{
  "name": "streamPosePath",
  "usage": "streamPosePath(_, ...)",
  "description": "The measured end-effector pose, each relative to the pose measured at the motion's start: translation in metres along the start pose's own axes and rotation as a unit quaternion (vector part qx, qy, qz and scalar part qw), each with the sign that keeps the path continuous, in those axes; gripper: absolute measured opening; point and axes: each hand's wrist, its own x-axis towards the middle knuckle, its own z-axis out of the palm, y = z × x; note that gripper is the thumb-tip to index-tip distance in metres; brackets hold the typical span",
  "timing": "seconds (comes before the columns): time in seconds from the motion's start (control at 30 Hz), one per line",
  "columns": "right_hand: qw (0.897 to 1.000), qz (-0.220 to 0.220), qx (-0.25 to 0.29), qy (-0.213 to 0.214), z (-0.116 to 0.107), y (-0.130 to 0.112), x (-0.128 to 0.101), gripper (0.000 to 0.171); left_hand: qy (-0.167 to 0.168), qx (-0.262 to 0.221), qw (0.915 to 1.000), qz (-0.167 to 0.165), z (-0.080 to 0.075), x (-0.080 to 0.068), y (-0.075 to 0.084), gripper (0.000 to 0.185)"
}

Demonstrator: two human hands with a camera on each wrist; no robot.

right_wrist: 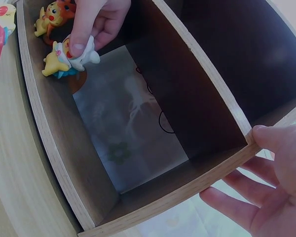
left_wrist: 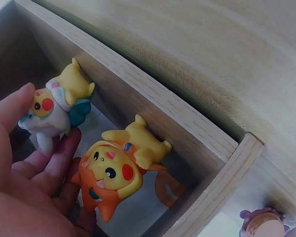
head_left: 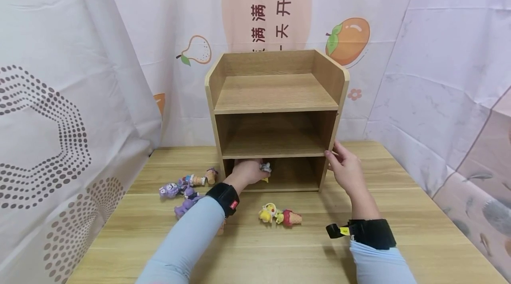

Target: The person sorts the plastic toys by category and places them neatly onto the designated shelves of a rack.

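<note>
**Small figure going into the bottom shelf**

Wooden surface [head_left: 279, 248] under me, patterned curtains hung all round, and a three-tier wooden shelf unit [head_left: 275, 106] standing at the far middle.

Inside its lowest compartment my left hand [head_left: 248, 172] pinches a little white-and-yellow figure [left_wrist: 52, 106] between thumb and fingertips, at the left end of that compartment. I judge it to be hard moulded plastic: light, stiff, smooth enough to slip a little, and too small for anything but a fingertip pinch. Its round head and body give the best hold; the thin ears and tail look like the parts most likely to snap or twist out of my fingers. It seems top-heavy, so it probably wants a flat footing before I let go.

Just beside it, touching my fingers in the left wrist view, is an orange-and-yellow figure [left_wrist: 116, 173], close enough that a careless move could knock it over.

My right hand [head_left: 345, 166] rests on the right side panel of the shelf unit, thumb on its front edge and fingers relaxed along the outside, gripping nothing.

On the surface near me lie a yellow figure [head_left: 267, 213] and a red cone-shaped one [head_left: 291, 218], touching each other. To the left a cluster of purple and other figures [head_left: 183, 188] lies scattered.
</note>
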Motion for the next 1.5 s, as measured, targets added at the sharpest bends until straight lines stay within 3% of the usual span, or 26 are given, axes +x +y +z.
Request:
streamPosePath(0.4,1.000,0.002,-0.006,0.001,0.000,0.000,0.000,0.054,-0.042,-0.014,0.9984,-0.035,-0.004,-0.001,0.000,0.059)
streamPosePath(0.77,1.000,0.005,-0.012,0.001,0.000,0.002,0.001,0.053,-0.051,-0.009,0.9977,-0.044,-0.005,-0.002,0.001,0.052)
streamPosePath(1.23,1.000,0.009,-0.006,0.002,0.000,0.002,0.000,0.053,-0.038,0.001,0.9987,-0.035,-0.004,-0.002,0.001,0.058)
streamPosePath(1.5,1.000,0.008,-0.003,0.003,0.001,0.004,0.001,0.053,-0.005,0.019,0.9998,-0.004,-0.007,-0.012,-0.003,0.086)
